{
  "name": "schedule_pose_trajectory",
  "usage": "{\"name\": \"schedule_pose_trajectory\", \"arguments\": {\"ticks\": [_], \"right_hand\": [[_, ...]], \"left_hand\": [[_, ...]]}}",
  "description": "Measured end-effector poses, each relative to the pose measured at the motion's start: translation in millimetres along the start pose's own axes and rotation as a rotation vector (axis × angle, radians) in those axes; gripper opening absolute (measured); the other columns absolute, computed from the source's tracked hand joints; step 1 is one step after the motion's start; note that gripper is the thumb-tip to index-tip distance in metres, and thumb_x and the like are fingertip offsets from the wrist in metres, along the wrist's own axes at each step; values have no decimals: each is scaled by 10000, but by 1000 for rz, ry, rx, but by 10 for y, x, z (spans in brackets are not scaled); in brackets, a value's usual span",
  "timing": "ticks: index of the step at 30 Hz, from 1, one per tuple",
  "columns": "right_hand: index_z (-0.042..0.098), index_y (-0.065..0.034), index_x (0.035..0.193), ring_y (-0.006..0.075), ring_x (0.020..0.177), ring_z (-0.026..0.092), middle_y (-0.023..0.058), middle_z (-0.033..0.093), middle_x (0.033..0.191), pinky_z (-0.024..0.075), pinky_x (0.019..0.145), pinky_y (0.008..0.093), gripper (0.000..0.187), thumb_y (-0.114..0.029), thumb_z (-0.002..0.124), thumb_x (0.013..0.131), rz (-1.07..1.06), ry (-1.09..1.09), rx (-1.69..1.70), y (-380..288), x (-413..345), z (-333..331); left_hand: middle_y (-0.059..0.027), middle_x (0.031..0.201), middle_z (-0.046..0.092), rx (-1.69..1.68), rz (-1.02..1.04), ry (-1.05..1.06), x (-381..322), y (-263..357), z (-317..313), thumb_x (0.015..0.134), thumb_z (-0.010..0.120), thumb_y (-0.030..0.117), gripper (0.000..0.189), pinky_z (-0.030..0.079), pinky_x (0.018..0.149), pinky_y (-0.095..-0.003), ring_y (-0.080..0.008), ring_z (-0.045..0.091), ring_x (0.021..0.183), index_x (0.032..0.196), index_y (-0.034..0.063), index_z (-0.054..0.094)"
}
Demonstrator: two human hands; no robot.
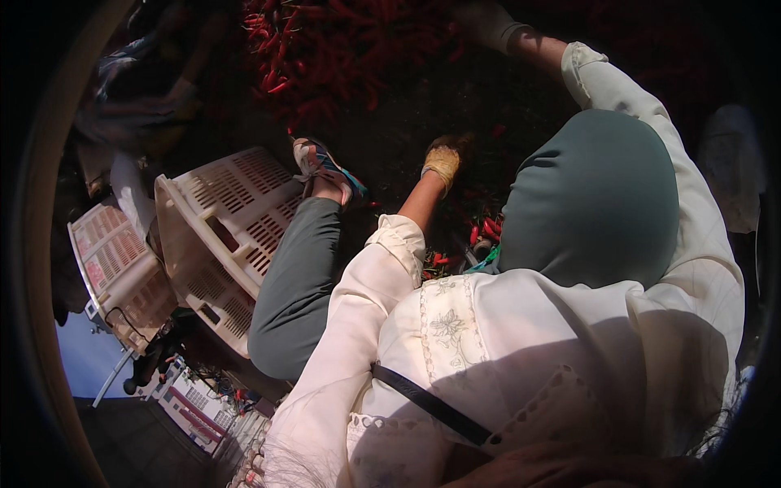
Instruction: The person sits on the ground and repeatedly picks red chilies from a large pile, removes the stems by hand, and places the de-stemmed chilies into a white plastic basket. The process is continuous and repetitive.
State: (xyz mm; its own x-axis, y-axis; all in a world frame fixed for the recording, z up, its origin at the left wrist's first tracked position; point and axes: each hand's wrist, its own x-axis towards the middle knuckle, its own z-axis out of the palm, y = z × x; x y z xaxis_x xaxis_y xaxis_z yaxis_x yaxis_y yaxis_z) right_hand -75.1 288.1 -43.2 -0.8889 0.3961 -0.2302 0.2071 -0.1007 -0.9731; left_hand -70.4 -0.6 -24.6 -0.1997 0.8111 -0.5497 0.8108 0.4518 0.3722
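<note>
My left hand (448,160), in a yellowish, soiled work glove, reaches down to the dark ground between my legs; its fingers are in deep shade and what they touch cannot be made out. My right hand (485,25), in a pale glove, is stretched far forward at the top edge beside a heap of red chili peppers (360,46). Shadow hides its fingers too. More red peppers (487,228) with green bits lie between my left forearm and my bent right knee.
A pale slotted plastic crate (210,244) lies tilted against my left leg, with another crate (119,268) beyond it. A co-worker's arm (177,91) shows at upper left. A pale sack-like thing (729,165) stands at right.
</note>
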Motion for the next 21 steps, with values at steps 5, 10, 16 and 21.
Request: {"name": "schedule_pose_trajectory", "arguments": {"ticks": [5,10,16,21], "right_hand": [[629,-81,1106,310,970,635,163,657,1043,505,807,417,277,-247,567,893,-185,23,-1139,163,-120,-212],[664,-91,1074,311,926,647,147,669,1040,508,800,376,245,-224,562,895,95,62,-981,-28,-1164,-122],[677,-86,1013,176,895,623,73,682,991,497,767,306,312,-340,686,833,334,-280,-624,-31,-1702,14],[677,-93,918,68,842,581,-44,586,828,475,692,283,130,-145,746,822,686,-380,454,-103,-1939,308]], "left_hand": [[-124,1021,658,-452,39,214,146,76,-189,860,595,197,294,511,800,-363,-258,637,939,1130,80,615],[-176,1187,595,-1381,-315,294,322,376,-398,883,563,250,359,501,854,-373,-261,593,1065,1225,148,600],[-60,917,684,-1268,44,380,265,548,-389,912,609,192,208,496,651,-282,-130,625,766,1079,97,687],[-87,935,704,-763,67,560,168,475,-253,874,582,191,234,520,745,-354,-237,654,885,1066,104,682]]}}
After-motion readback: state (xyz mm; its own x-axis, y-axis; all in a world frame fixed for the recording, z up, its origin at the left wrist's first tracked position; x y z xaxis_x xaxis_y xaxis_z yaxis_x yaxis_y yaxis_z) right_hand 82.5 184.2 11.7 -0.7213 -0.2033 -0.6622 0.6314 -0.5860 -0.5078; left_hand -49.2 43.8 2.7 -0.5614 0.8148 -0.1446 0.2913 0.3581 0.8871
